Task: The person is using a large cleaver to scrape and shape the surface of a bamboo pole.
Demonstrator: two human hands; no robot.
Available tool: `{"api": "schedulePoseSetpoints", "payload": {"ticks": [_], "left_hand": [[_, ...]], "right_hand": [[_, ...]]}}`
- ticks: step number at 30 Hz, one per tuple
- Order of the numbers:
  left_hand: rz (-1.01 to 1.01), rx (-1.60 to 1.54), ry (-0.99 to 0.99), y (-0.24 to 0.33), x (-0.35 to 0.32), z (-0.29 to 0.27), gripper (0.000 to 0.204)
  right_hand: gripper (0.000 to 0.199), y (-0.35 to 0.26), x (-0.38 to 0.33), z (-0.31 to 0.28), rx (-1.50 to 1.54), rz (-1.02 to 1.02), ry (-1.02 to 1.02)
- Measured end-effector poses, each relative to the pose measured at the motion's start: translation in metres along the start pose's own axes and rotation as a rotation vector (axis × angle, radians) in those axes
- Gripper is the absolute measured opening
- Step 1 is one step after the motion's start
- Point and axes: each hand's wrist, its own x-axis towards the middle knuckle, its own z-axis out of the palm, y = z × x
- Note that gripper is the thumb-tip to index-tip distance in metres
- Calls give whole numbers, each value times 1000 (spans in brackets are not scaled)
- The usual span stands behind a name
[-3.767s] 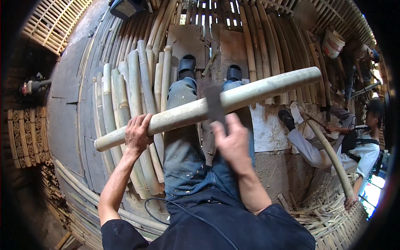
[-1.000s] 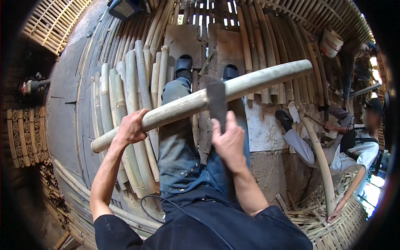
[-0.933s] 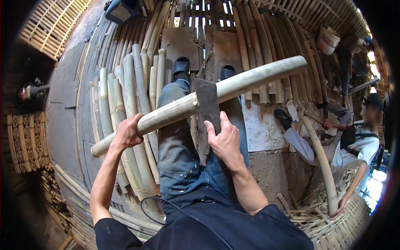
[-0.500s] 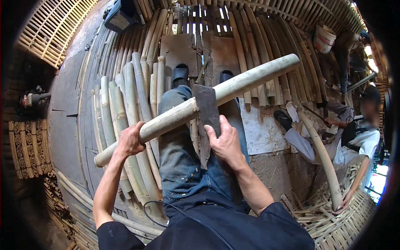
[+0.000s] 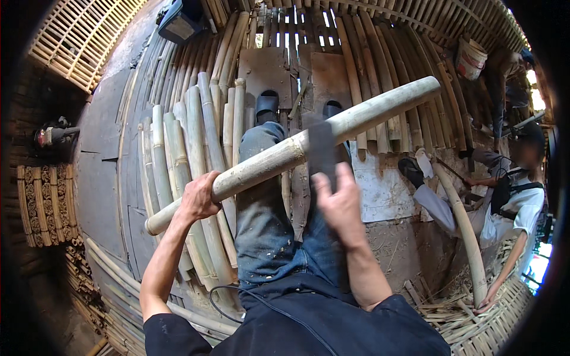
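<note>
A thick, pale green bamboo pole [image 5: 255,169] slants across above my thighs, its right end higher and farther away. My left hand [image 5: 200,197] is wrapped round it near the left end. In my right hand [image 5: 341,204] is a dark broad-bladed knife [image 5: 322,148], blurred by motion. The blade crosses the pole close to a joint, right of the middle. Its handle is hidden by my palm, and whether the edge touches the bamboo I cannot tell.
Several bamboo poles [image 5: 196,130] lie to my left, and more [image 5: 380,77] at the far right. On the right a seated co-worker [image 5: 516,202] has a hand on another bamboo pole [image 5: 460,219]. A white bucket [image 5: 471,58] and a dark blue bin [image 5: 181,24] stand farther off.
The knife and my right hand have shifted slightly right along the pole, and the blade has become blurred. My left hand keeps its hold. The whole view has moved a little.
</note>
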Motion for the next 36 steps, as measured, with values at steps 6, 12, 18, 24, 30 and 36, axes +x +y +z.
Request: {"api": "schedulePoseSetpoints", "payload": {"ticks": [6,12,18,24,30,36], "left_hand": [[40,29,36,11,15,-1,75],[-3,-54,-91,6,17,-9,75],[41,-402,-349,-28,21,-35,93],[47,-62,25,-17,12,-12,81],[22,41,273,-14,4,16,62],[112,108,383,-17,4,25,61]], "right_hand": [[35,-5,-8,24,-113,6,-143],[36,-11,-35,68,-26,-60,-419],[39,-11,2,-18,87,74,-23],[71,24,8,-27,147,-18,73],[85,18,7,-23,212,-65,19],[83,18,13,-41,122,8,134]]}}
